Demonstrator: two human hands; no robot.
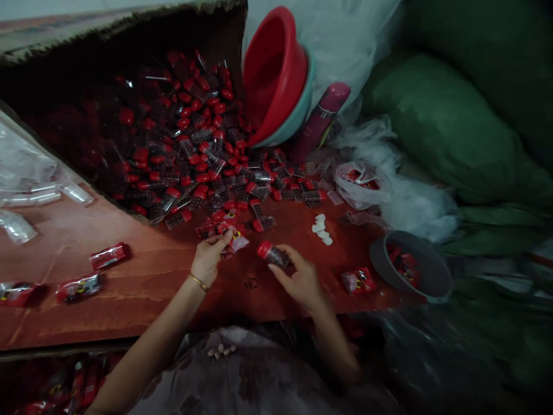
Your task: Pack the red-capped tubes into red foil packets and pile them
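My right hand [300, 279] is closed on a small clear vial with a red cap [272, 253], held just above the brown board [151, 276]. My left hand [208, 256], with a gold bangle at the wrist, pinches a bunch of red printed plastic sleeves [222, 230]. Both hands sit at the near edge of a big heap of red-capped vials [194, 150] that spills out of a tipped cardboard box [116, 34].
Wrapped red packets [108, 255] lie at left on the board, one more [358, 280] at right. A grey bowl [412, 268] holds red pieces. White caps [322, 227], stacked red and teal basins [279, 75], a maroon bottle [319, 118], plastic bags and green sacks [444, 121] surround.
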